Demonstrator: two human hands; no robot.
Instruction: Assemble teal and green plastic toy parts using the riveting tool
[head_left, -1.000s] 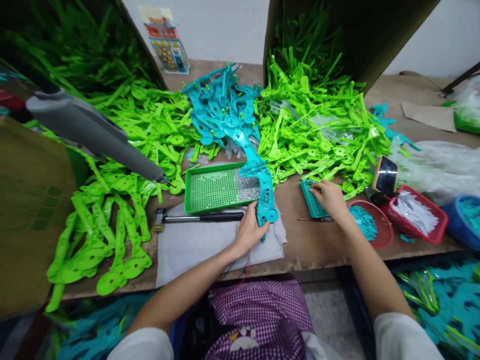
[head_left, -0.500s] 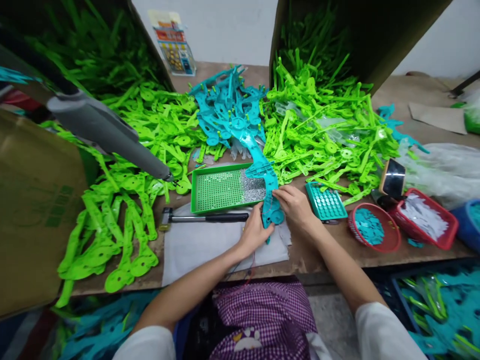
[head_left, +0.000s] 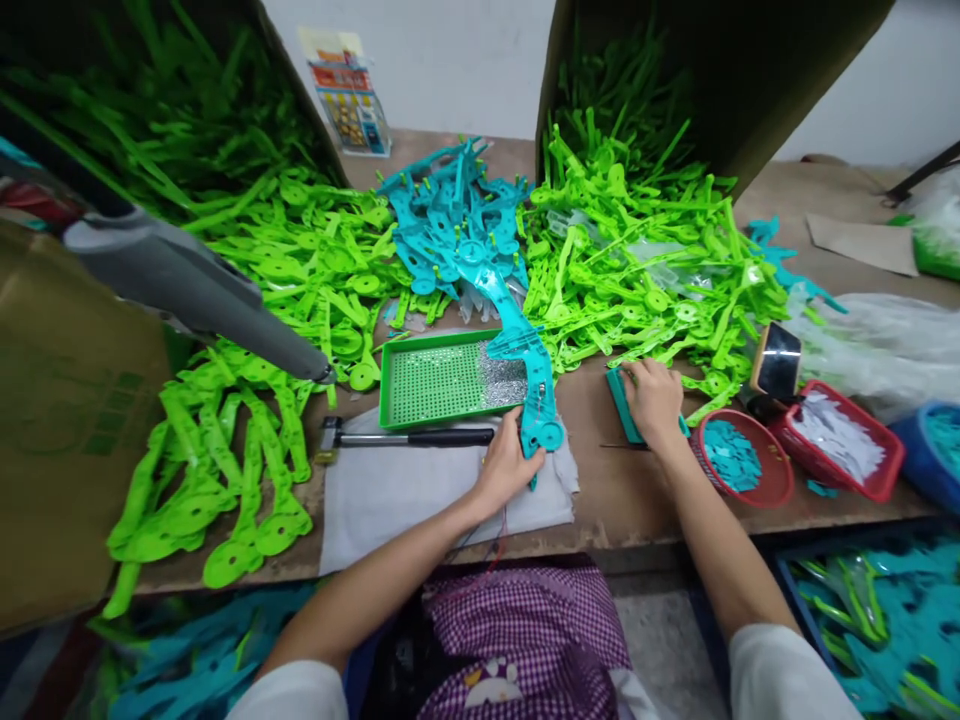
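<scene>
My left hand (head_left: 506, 465) grips the lower edge of a long blue plastic part (head_left: 536, 395) with a round end near me. The part slants away across the right end of a green perforated tray (head_left: 431, 410) holding small shiny metal pieces. A small metallic piece shows on the part's lower arm. My right hand (head_left: 655, 402) is over a small teal compartment tray (head_left: 624, 408), its fingers bent down into it and pressed together. Whatever the fingertips hold is hidden. A hammer (head_left: 450, 437) lies on a white cloth (head_left: 405, 500) left of my left hand.
Lime-green plastic parts (head_left: 637, 270) heap up on both sides, with blue parts (head_left: 457, 225) between. A grey power driver (head_left: 217, 295) hangs at left. Red baskets (head_left: 776, 490) and a blue bowl (head_left: 911, 440) stand at right. A cardboard box (head_left: 67, 440) flanks the left.
My right hand has left the blue plastic part and moved right onto the teal compartment tray. My left hand still grips the part, where a small metallic piece is now visible.
</scene>
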